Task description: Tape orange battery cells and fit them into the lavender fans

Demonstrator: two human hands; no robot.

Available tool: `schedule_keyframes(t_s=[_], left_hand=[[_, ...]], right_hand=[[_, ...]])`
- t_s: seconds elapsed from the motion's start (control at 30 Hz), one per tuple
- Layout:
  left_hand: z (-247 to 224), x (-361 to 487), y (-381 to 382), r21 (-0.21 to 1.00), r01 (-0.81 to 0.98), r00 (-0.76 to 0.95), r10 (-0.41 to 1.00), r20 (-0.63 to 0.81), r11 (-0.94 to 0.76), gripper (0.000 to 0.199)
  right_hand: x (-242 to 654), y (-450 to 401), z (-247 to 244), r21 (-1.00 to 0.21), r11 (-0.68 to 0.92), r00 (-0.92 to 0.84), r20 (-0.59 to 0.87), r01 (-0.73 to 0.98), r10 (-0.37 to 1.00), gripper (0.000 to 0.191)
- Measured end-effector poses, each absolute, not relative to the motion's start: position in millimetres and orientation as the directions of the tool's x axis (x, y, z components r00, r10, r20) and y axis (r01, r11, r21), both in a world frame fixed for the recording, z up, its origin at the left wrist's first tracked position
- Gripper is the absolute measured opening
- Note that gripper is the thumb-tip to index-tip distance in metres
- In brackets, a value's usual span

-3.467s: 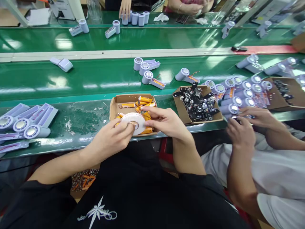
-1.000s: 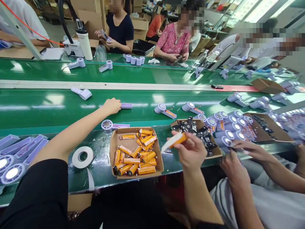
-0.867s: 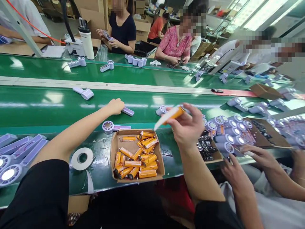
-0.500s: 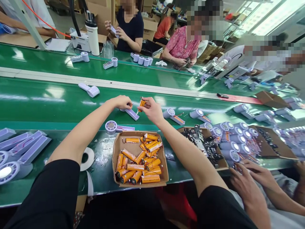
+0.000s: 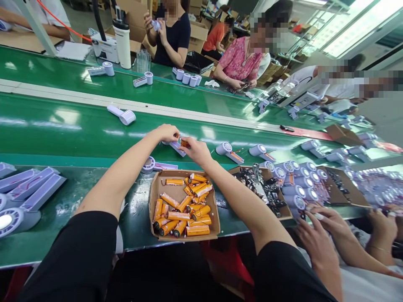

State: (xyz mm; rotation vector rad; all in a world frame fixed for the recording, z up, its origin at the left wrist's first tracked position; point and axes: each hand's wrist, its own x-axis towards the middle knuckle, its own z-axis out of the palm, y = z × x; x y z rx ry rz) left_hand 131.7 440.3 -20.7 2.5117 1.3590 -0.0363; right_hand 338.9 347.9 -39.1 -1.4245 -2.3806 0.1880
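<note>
My right hand (image 5: 197, 151) is closed around an orange battery (image 5: 184, 143), lowered onto a lilac handheld-fan housing (image 5: 178, 148) on the green belt. My left hand (image 5: 169, 133) is at the fan end of this housing, fingers pinched together close to the battery; what they grip is too small to make out. In front of me, a cardboard tray (image 5: 153, 184) holds several more orange batteries (image 5: 178, 216) with thin wires. Another lilac fan (image 5: 147, 165) lies just beyond the tray, partly behind my left forearm.
Lilac fan bodies (image 5: 23, 197) are piled at left. A box of black parts (image 5: 260, 186) and many fans (image 5: 297, 176) stand at right, near a co-worker's hands (image 5: 321, 226). More fans (image 5: 227, 150) lie along the belt (image 5: 63, 130). Co-workers sit opposite.
My right hand has brought the battery down and left onto the fan housing. My left hand has shifted right, so both hands are now close together. The view has moved slightly.
</note>
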Motion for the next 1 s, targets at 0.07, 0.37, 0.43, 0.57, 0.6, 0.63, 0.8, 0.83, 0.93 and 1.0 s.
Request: schedule_keyframes(t_s=[0.07,0.37,0.43,0.57,0.6,0.63,0.8,0.83,0.93,1.0], left_hand=[[-21,134,441,0.242,0.825,0.553,0.819,-0.157,-0.51,0.029],[-27,147,440,0.28,0.817,0.555,0.82,-0.142,-0.505,0.023],[-28,150,440,0.281,0.817,0.553,0.821,-0.14,-0.503,0.024],[-29,156,440,0.297,0.815,0.551,0.824,-0.133,-0.497,0.027],[-29,157,440,0.304,0.813,0.553,0.823,-0.132,-0.497,0.028],[-29,158,440,0.311,0.81,0.554,0.822,-0.13,-0.496,0.029],[-29,165,440,0.335,0.814,0.534,0.838,-0.114,-0.473,0.029],[-29,166,440,0.338,0.817,0.527,0.843,-0.11,-0.467,0.029],[-30,170,438,0.346,0.825,0.506,0.856,-0.102,-0.447,0.027],[-30,172,436,0.351,0.829,0.494,0.864,-0.095,-0.435,0.025]], right_hand=[[340,349,-41,-0.32,0.458,-0.405,0.219,0.83,0.888,0.042],[353,354,-43,-0.364,0.344,-0.295,0.184,0.865,0.937,0.041],[354,353,-42,-0.33,0.328,-0.287,0.168,0.885,0.943,0.04],[349,351,-37,-0.257,0.295,-0.278,0.1,0.92,0.955,0.043],[348,350,-34,-0.219,0.294,-0.287,0.065,0.93,0.956,0.044],[346,349,-32,-0.181,0.297,-0.296,0.029,0.938,0.955,0.045],[340,348,-26,-0.096,0.322,-0.33,-0.077,0.942,0.941,0.05],[339,348,-26,-0.091,0.331,-0.339,-0.094,0.939,0.936,0.05],[336,351,-27,-0.073,0.36,-0.367,-0.15,0.93,0.918,0.044],[333,354,-26,-0.054,0.361,-0.365,-0.184,0.931,0.913,0.04]])
